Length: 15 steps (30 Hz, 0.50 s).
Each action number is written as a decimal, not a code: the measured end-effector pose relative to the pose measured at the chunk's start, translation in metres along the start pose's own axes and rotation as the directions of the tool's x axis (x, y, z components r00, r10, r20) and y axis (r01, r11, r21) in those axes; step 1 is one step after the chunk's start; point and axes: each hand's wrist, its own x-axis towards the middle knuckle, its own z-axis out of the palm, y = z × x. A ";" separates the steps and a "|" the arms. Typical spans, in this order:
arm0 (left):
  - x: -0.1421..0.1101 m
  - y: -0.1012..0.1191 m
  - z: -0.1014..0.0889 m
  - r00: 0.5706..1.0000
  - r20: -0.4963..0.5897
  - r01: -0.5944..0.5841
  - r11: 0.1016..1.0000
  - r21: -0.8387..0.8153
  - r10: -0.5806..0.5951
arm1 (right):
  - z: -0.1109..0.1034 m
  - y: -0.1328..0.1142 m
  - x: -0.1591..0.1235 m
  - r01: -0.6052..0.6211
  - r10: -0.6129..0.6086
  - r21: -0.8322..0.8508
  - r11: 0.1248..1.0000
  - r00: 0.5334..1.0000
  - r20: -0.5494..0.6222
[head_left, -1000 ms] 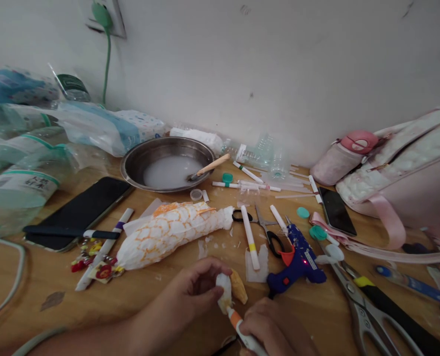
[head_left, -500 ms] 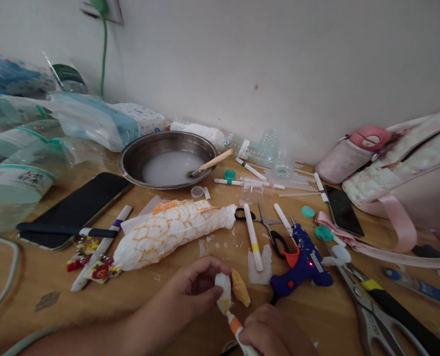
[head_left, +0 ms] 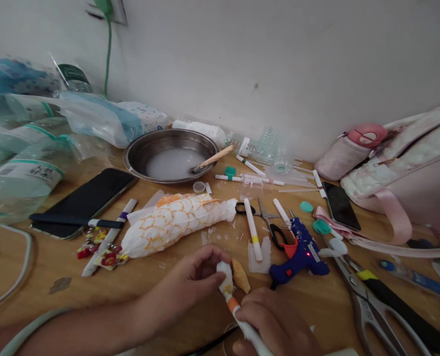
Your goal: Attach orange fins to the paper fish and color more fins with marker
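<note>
My left hand (head_left: 192, 283) pinches a small white paper piece (head_left: 225, 278) stained yellow, held just above the wooden table (head_left: 138, 287). My right hand (head_left: 275, 324) grips an orange marker (head_left: 242, 319), its tip touching that paper piece. A small orange-coloured piece (head_left: 240, 282) lies right beside it. A white paper-covered fish shape with orange scale lines (head_left: 175, 222) lies behind my hands.
A blue glue gun (head_left: 299, 252), scissors (head_left: 269, 225), several white markers and bottle caps lie to the right. A metal bowl of cloudy liquid (head_left: 171, 155) stands at the back. Two phones (head_left: 86, 200), plastic bottles, pliers (head_left: 368, 301) and a pink bag (head_left: 409, 173) ring the table.
The marker tip has shifted slightly along the paper piece and my right hand has come a bit further into view. The view has drifted a little; my left hand holds steady.
</note>
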 end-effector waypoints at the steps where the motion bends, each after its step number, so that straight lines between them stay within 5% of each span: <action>1: 0.000 0.000 0.000 1.000 0.006 0.002 1.000 -0.001 -0.002 | 0.000 0.000 -0.001 0.002 -0.002 0.006 1.000 1.000 0.006; 9: -0.001 0.003 -0.001 0.999 0.027 -0.028 0.999 -0.019 0.029 | 0.009 -0.002 0.000 0.036 -0.037 -0.013 0.999 0.983 -0.180; 15: -0.001 0.004 -0.002 0.999 -0.001 -0.040 0.999 0.029 0.040 | 0.008 -0.001 0.000 0.034 -0.038 -0.025 0.999 0.983 -0.178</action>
